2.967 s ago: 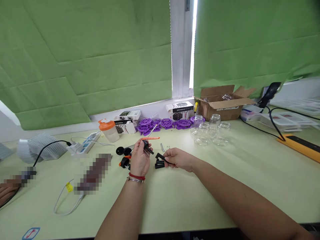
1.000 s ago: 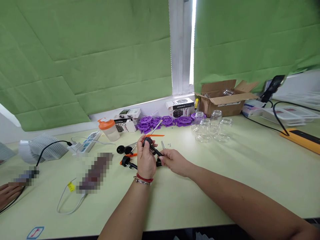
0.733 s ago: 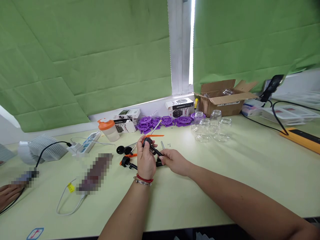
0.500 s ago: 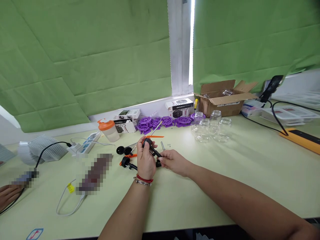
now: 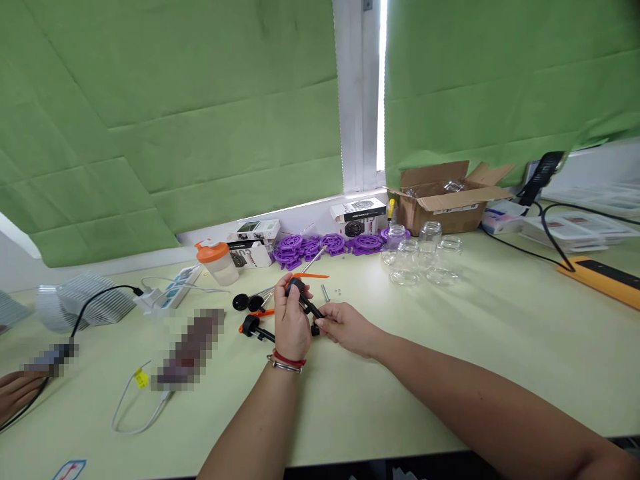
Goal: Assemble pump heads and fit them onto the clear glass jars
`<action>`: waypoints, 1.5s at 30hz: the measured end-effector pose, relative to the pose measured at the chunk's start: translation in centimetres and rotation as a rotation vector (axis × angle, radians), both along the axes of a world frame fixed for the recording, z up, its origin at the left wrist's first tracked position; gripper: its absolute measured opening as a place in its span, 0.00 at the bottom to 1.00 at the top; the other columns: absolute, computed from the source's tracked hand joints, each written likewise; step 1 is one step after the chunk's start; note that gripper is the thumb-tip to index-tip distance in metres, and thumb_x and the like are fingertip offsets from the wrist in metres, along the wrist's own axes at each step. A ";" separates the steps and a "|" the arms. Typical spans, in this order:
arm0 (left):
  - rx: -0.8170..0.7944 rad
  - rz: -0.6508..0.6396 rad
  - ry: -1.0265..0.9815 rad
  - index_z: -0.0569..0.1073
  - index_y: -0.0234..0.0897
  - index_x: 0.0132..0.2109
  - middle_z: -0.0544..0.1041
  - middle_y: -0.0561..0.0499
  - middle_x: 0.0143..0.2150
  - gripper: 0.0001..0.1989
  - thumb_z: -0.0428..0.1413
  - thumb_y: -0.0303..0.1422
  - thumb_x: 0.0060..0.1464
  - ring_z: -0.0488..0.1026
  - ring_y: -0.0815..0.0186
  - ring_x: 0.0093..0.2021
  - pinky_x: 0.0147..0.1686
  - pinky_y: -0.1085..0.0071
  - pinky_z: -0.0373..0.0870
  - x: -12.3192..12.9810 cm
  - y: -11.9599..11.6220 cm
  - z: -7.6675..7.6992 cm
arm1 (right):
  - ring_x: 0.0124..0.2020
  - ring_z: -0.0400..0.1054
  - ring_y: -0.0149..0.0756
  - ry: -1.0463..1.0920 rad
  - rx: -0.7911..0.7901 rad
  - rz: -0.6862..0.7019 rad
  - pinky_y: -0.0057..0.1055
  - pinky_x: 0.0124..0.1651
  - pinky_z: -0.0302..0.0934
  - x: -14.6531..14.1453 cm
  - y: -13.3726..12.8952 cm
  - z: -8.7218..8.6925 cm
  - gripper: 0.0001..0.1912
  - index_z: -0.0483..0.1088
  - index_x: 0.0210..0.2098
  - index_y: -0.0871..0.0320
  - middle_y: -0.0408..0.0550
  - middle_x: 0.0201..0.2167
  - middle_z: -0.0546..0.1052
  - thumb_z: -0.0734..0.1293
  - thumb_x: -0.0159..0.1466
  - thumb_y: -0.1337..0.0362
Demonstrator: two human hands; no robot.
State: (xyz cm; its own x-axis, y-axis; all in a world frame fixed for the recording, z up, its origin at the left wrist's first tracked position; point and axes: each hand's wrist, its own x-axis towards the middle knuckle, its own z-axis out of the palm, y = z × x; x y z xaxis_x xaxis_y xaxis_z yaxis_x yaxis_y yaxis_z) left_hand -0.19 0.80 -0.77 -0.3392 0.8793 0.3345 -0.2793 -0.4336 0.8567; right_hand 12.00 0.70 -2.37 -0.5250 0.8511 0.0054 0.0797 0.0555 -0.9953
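Observation:
My left hand (image 5: 291, 327) is closed around the round head of a black rod-shaped part (image 5: 312, 306), from which a thin orange blade (image 5: 313, 275) sticks out. My right hand (image 5: 350, 328) pinches the lower end of the same rod between thumb and fingers. A similar black part with a round head (image 5: 251, 325) lies on the table left of my left wrist, partly hidden by it. Beyond it are black round caps (image 5: 241, 302) and thin metal rods. A metal bolt (image 5: 325, 293) and small nuts (image 5: 339, 291) lie just past my hands.
Purple plastic rings (image 5: 289, 249) and small boxes (image 5: 357, 210) line the wall. Glass jars (image 5: 449, 261) stand before an open cardboard box (image 5: 445, 217). An orange-lidded shaker bottle (image 5: 220, 265), a power strip (image 5: 181, 287) and cables are leftward. Another person's hand (image 5: 20, 395) rests at far left.
Almost nothing differs. Both hands keep the black rod-shaped part in nearly the same place, with only a very slight shift of the right fingers.

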 end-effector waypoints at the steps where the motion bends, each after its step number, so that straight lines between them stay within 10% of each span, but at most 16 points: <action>1: -0.001 -0.005 0.006 0.67 0.42 0.49 0.72 0.51 0.37 0.13 0.52 0.38 0.56 0.70 0.71 0.34 0.35 0.73 0.66 -0.1 0.0 0.0 | 0.18 0.51 0.25 0.022 -0.029 0.009 0.26 0.23 0.46 0.0 -0.1 0.2 0.09 0.63 0.24 0.59 0.38 0.17 0.63 0.62 0.59 0.63; 21: 0.010 -0.068 -0.037 0.68 0.42 0.46 0.71 0.52 0.39 0.12 0.54 0.37 0.55 0.69 0.71 0.36 0.37 0.74 0.65 -0.4 0.2 0.3 | 0.17 0.49 0.22 0.204 -0.222 0.115 0.25 0.22 0.41 0.3 0.2 0.4 0.14 0.65 0.31 0.61 0.40 0.21 0.67 0.65 0.57 0.55; 32: 0.005 -0.028 0.056 0.68 0.41 0.49 0.69 0.51 0.41 0.14 0.53 0.37 0.56 0.69 0.71 0.37 0.40 0.73 0.66 -0.4 0.3 0.2 | 0.21 0.53 0.27 -0.113 0.232 -0.016 0.26 0.26 0.49 0.9 0.7 0.0 0.10 0.62 0.24 0.59 0.40 0.20 0.63 0.58 0.61 0.64; 45: 0.000 -0.001 0.173 0.66 0.41 0.53 0.72 0.49 0.41 0.18 0.52 0.38 0.56 0.72 0.68 0.39 0.41 0.69 0.68 0.0 0.0 -0.2 | 0.21 0.53 0.28 -0.169 0.296 -0.018 0.26 0.26 0.49 1.2 1.0 0.3 0.10 0.61 0.23 0.58 0.40 0.19 0.62 0.57 0.61 0.65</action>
